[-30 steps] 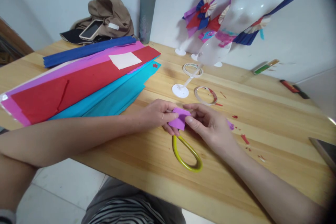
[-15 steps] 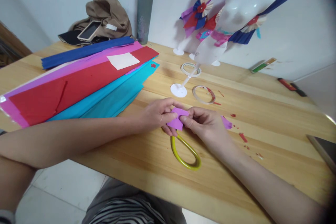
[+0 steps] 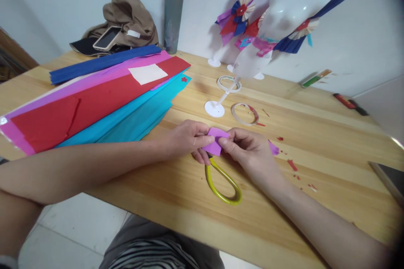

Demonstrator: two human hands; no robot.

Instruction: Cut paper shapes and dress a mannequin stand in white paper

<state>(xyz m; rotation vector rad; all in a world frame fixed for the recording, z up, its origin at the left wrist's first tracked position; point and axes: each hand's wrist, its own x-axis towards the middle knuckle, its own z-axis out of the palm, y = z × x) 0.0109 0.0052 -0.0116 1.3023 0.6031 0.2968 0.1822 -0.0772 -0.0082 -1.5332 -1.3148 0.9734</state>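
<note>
Our left hand (image 3: 189,139) and our right hand (image 3: 248,146) are near each other, and both pinch one small purple piece (image 3: 215,147) between thumb and fingers. This purple piece is just beyond the yellow handle (image 3: 225,173). The upper end of the yellow handle is hidden by our left hand, so we cannot tell whether these fingers hold it also. To the left of the yellow handle and farther from us, we see a red sheet (image 3: 104,100) bearing a white piece (image 3: 148,74). Farther beyond the yellow handle stands a white mannequin (image 3: 284,10) with coloured pleats (image 3: 288,45). To the right of the yellow handle, small red scraps (image 3: 292,165) are scattered on the wooden table (image 3: 268,227).
</note>
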